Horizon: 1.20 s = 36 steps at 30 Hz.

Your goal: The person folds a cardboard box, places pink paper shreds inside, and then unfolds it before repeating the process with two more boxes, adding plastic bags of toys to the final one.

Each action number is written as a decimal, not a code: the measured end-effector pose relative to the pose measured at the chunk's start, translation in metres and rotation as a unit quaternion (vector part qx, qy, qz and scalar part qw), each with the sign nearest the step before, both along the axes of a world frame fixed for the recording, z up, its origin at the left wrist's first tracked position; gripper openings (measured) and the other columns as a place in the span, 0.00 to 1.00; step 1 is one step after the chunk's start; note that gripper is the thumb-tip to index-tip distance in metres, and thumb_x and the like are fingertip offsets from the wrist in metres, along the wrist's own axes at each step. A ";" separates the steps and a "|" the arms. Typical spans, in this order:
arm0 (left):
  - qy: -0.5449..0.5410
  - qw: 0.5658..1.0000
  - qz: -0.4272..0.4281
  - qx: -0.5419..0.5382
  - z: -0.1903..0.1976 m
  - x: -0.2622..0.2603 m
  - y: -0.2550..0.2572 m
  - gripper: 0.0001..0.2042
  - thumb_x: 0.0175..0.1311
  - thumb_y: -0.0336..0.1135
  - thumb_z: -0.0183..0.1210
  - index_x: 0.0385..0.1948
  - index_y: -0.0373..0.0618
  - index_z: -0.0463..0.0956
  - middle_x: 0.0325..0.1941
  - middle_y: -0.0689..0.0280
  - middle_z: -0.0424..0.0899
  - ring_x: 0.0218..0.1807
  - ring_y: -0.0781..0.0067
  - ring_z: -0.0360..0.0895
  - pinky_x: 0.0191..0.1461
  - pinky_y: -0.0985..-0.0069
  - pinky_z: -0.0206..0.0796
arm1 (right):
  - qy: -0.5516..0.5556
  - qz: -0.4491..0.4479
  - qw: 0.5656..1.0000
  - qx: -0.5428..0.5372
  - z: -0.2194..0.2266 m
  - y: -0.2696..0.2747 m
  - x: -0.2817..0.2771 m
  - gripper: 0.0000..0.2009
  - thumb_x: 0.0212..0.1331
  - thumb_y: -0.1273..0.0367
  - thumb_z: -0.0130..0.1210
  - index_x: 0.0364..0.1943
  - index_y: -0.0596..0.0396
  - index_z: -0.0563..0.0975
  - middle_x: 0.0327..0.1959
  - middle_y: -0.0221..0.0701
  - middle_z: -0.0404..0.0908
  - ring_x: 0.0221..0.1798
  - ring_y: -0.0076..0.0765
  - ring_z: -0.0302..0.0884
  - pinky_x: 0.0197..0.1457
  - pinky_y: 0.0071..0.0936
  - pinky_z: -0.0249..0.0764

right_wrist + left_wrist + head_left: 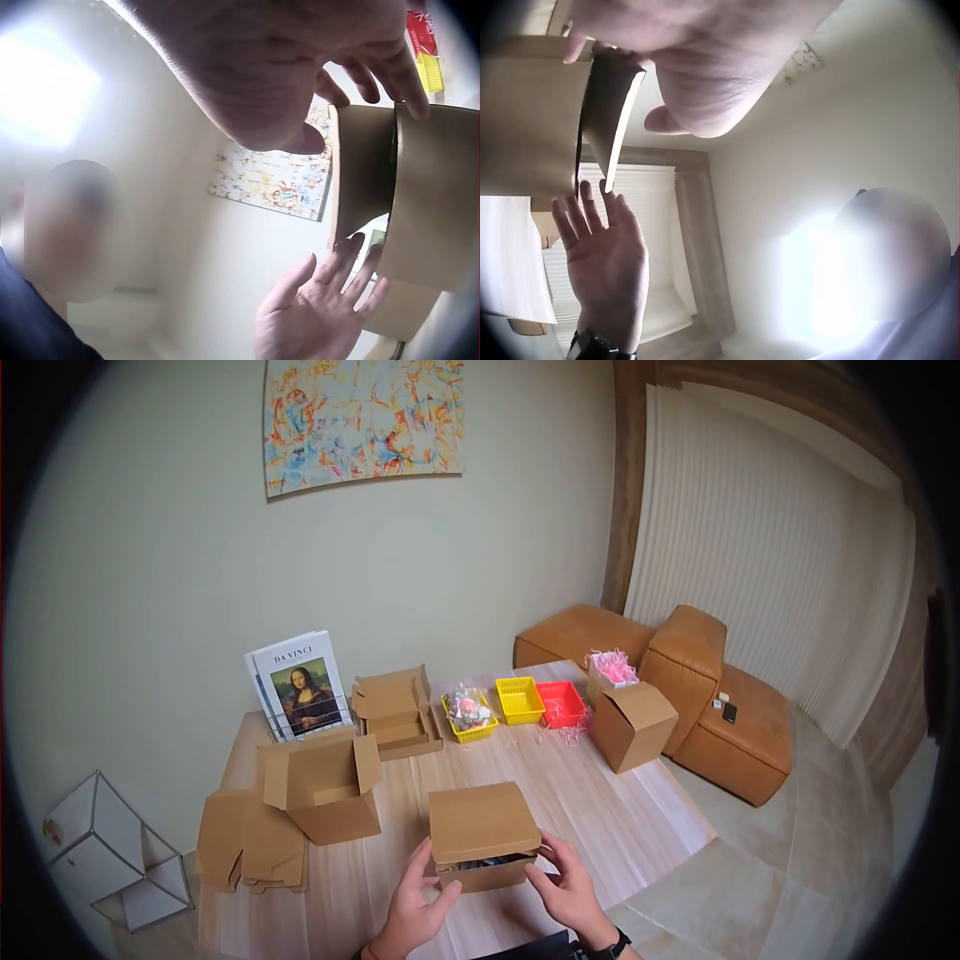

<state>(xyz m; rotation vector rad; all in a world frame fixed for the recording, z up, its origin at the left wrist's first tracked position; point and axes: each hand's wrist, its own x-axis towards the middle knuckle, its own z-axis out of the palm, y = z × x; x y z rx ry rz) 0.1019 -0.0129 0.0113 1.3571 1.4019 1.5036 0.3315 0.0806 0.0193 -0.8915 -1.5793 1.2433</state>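
A small brown cardboard box point(483, 835) stands on the wooden table point(610, 815) near its front edge. Its lid lies almost down, and a dark gap shows under the front edge. My left hand point(413, 900) touches the box's left side with straight fingers. My right hand point(563, 882) touches the right side in the same way, thumb toward the front wall. In the left wrist view the box point(532, 127) is at the upper left, with the right hand point(604, 255) flat beside it. In the right wrist view the box point(420, 195) has the left hand point(319, 311) beside it.
An open box point(325, 792) and flat cardboard point(245, 842) lie to the left, another open box point(395, 712) behind. A Da Vinci book point(300, 685), two yellow baskets point(520, 700), a red basket point(560, 703) and a box with pink shred point(628, 718) stand farther back. A tan sofa point(710, 710) is at the right.
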 end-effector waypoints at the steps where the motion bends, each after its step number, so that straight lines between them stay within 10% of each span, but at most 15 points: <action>1: 0.006 1.000 -0.005 0.008 0.003 -0.001 0.002 0.37 0.70 0.26 0.62 0.80 0.42 0.55 0.84 0.61 0.61 0.81 0.68 0.61 0.74 0.64 0.60 | -0.011 0.004 1.000 0.010 0.000 0.002 0.001 0.26 0.69 0.74 0.63 0.71 0.57 0.71 0.70 0.36 0.70 0.74 0.39 0.73 0.61 0.33 0.84; 18: 0.281 0.957 0.065 0.032 -0.004 -0.040 0.114 0.34 0.70 0.44 0.65 0.70 0.29 0.67 0.79 0.42 0.65 0.80 0.39 0.61 0.82 0.58 0.54 | -0.299 0.002 0.914 0.276 0.018 0.053 -0.037 0.25 0.62 0.62 0.68 0.61 0.59 0.81 0.66 0.46 0.80 0.69 0.61 0.75 0.75 0.48 0.70; 25: 0.204 0.976 0.063 0.043 -0.020 -0.036 0.121 0.36 0.62 0.35 0.71 0.69 0.29 0.64 0.75 0.42 0.68 0.78 0.43 0.65 0.80 0.61 0.59 | -0.237 -0.034 0.943 0.233 0.008 0.055 -0.043 0.25 0.61 0.66 0.66 0.61 0.63 0.77 0.64 0.52 0.79 0.68 0.60 0.76 0.73 0.45 0.72; 36: -0.126 0.991 0.051 -0.006 -0.006 -0.079 0.083 0.23 0.72 0.19 0.53 0.69 0.35 0.63 0.75 0.55 0.71 0.70 0.67 0.75 0.70 0.74 0.69 | -0.234 -0.146 0.940 0.203 0.009 0.068 -0.006 0.14 0.62 0.79 0.58 0.52 0.60 0.82 0.55 0.48 0.85 0.56 0.56 0.82 0.61 0.40 0.79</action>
